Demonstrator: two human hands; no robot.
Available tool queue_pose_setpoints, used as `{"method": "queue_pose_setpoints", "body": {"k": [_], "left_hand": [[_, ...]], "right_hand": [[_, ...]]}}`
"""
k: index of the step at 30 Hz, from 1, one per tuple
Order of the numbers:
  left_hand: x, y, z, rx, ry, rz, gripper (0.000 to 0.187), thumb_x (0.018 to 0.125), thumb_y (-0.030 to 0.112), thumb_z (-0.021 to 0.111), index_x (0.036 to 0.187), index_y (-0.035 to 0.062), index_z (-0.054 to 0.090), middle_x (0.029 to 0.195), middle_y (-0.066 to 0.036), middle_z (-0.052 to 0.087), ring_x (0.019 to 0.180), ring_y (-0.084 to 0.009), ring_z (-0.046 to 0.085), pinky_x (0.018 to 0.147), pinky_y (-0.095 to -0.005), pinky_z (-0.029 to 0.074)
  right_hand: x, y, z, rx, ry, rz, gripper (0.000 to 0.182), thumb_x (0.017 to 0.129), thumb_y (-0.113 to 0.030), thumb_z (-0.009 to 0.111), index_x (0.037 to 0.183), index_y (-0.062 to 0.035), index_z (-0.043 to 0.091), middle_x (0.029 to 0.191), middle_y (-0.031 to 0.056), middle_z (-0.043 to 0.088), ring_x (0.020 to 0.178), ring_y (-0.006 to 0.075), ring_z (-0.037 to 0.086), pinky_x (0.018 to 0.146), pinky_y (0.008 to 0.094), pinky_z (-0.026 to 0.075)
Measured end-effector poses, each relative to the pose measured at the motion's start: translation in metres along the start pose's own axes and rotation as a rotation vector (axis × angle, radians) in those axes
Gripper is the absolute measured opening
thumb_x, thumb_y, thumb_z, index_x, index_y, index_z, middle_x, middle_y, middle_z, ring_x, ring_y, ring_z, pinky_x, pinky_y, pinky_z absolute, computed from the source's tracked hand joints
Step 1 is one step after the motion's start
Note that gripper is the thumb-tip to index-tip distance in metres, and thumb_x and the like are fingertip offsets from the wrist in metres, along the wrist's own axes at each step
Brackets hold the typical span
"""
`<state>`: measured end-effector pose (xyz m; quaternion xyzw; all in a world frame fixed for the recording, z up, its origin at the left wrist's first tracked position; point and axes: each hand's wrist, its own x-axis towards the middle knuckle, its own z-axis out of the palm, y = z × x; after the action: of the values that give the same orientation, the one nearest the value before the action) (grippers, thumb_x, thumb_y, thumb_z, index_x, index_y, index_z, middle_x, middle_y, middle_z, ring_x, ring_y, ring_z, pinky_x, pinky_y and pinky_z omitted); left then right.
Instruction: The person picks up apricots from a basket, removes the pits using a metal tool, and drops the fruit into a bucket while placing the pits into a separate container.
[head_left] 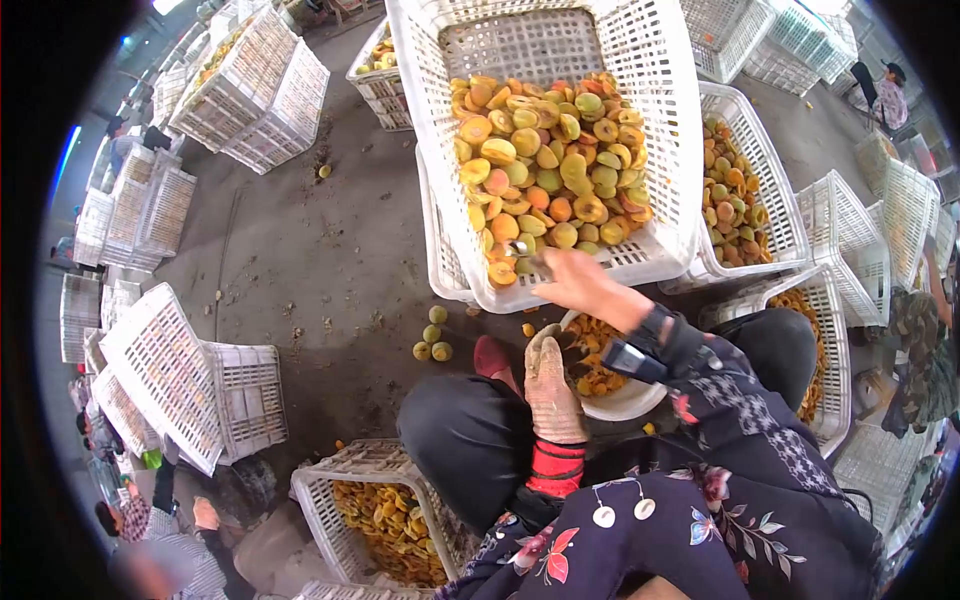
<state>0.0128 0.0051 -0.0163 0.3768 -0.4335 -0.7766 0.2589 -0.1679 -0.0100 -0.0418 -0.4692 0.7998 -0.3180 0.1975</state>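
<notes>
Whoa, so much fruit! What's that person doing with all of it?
A person sits on the ground among white crates. The right hand holds a small metal tool at the edge of a tilted crate heaped with halved yellow-orange fruit. The gloved left hand rests by a white bowl that holds more fruit pieces. Other crates nearby hold fruit too, and a few whole green fruits lie loose on the floor.

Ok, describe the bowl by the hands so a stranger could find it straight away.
Start at the big tilted white crate heaped with halved fruit, top centre. Just below its near edge, past the bare right hand, sits a round white bowl of orange pieces. It is the only round, solid-walled container; everything around is rectangular lattice.
</notes>
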Motion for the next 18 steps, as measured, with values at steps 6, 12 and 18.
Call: {"method": "queue_pose_setpoints", "body": {"k": [6,12,18], "left_hand": [[0.001,-0.001,-0.003,-0.041,0.094,0.041,0.033,0.102,0.026,0.046,0.126,0.0029,0.054,0.115,-0.008,0.061,0.100,-0.0172,0.061,0.083,-0.0295,0.051],[0.005,0.001,-0.003,-0.213,0.113,-0.078,0.055,0.099,0.051,0.044,0.129,0.0052,0.050,0.112,-0.007,0.061,0.091,-0.0190,0.063,0.067,-0.0292,0.050],[0.002,0.018,0.000,-0.590,-0.097,-0.302,0.059,0.091,0.055,0.058,0.121,0.0050,0.055,0.103,-0.006,0.063,0.083,-0.0182,0.062,0.067,-0.0303,0.053]], "right_hand": [[0.055,-0.017,0.030,0.030,-0.178,0.085,0.040,0.063,-0.029,0.069,0.080,0.0066,0.062,0.075,0.0258,0.064,0.077,0.0424,0.063,0.068,0.0477,0.049],[0.026,-0.003,0.002,0.124,-0.185,0.013,0.050,0.066,-0.026,0.074,0.103,0.0047,0.060,0.081,0.0210,0.064,0.074,0.0288,0.064,0.067,0.0380,0.049],[-0.084,-0.057,-0.069,0.086,-0.352,-0.067,0.052,0.072,-0.023,0.073,0.115,-0.0013,0.052,0.085,0.0206,0.064,0.080,0.0342,0.065,0.069,0.0416,0.049]]}}
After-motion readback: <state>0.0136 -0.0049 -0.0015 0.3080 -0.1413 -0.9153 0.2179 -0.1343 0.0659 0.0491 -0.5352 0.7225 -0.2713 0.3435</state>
